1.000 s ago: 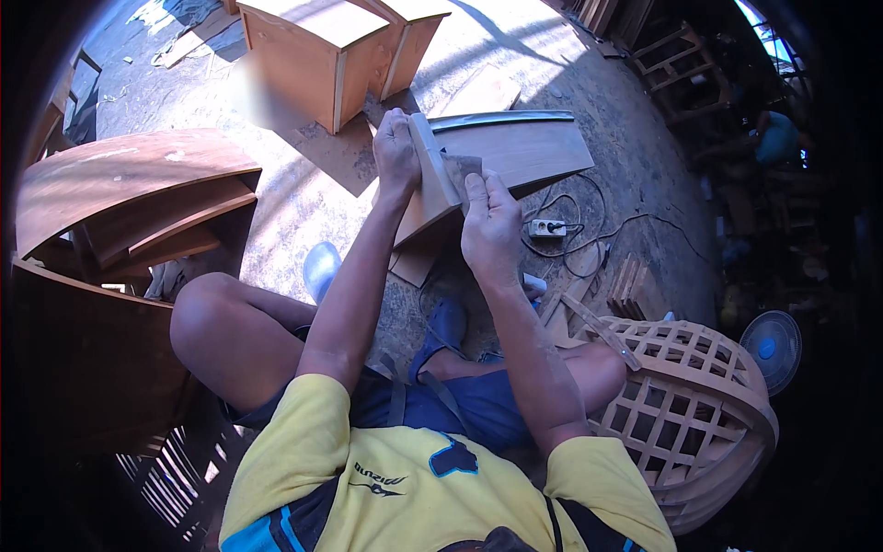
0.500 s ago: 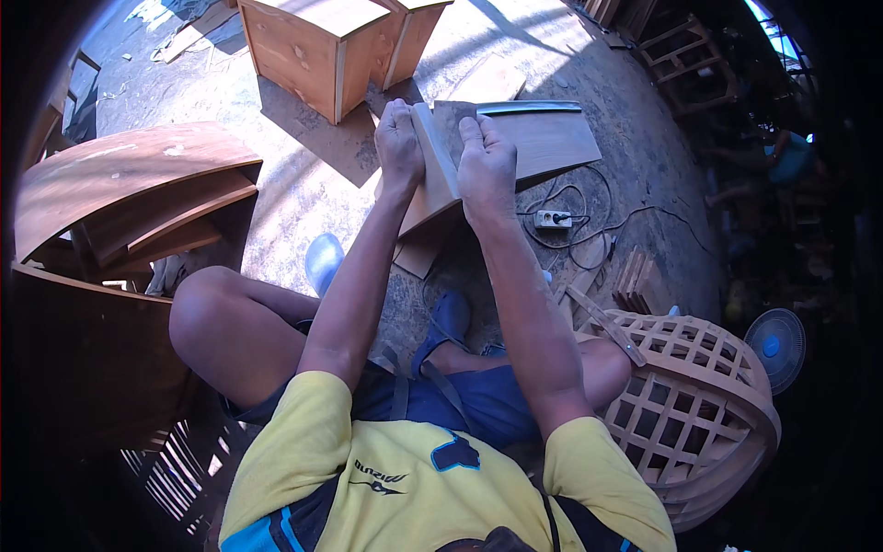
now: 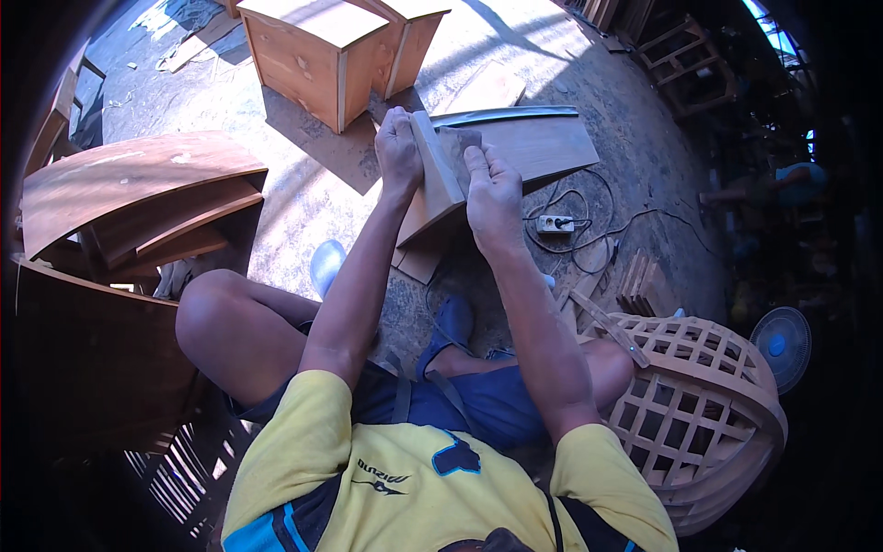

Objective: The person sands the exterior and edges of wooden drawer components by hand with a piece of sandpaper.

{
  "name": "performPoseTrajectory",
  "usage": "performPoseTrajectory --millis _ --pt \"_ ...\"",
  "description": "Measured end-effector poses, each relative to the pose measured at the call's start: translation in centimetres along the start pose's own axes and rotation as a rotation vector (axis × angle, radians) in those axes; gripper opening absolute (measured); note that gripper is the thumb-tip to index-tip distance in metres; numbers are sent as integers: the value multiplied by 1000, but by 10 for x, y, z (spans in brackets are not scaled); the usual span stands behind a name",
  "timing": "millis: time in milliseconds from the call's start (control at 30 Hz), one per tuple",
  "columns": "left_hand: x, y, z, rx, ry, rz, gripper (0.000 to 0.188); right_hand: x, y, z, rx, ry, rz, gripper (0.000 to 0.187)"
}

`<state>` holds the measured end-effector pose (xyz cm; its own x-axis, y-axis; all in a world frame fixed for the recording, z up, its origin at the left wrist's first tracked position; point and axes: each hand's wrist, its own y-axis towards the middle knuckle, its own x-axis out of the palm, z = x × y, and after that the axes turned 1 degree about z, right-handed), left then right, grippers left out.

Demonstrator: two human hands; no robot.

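A pale wooden drawer rests tilted in front of me, its thick front board facing up between my hands. My left hand is closed around the left edge of that board near its far end. To the right, my right hand pinches a brown-grey sheet that looks like sandpaper, thumb on top, against the inner side of the board. The lower part of the right-hand fingers is hidden.
Brown wooden cabinets stand beyond the drawer. A curved wooden piece is at my left. On the right are a power strip with looping cable, wood offcuts, a lattice wooden frame and a fan. Another person is far right.
My right hand has slid a little toward me and right along the board with the sheet. My left hand keeps its grip. The whole view has shifted slightly.
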<state>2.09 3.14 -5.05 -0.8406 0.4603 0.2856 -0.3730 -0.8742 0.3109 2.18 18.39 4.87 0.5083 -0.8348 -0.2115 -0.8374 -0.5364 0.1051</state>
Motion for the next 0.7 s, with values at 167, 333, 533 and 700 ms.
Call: performPoseTrajectory --millis 167,333,533,700 --pt "-5 2 9 -6 64 -11 38 -66 -80 -21 255 382 -40 28" --pt "-2 -2 5 16 38 -34 38 -53 -39 -28 -128 -195 185 25" --pt "-5 -4 4 -46 -3 -5 36 -24 -3 -10 -410 -672 -90 21" --pt "5 -3 9 6 25 -6 36 -25 21 -6 -438 -702 -73 20"
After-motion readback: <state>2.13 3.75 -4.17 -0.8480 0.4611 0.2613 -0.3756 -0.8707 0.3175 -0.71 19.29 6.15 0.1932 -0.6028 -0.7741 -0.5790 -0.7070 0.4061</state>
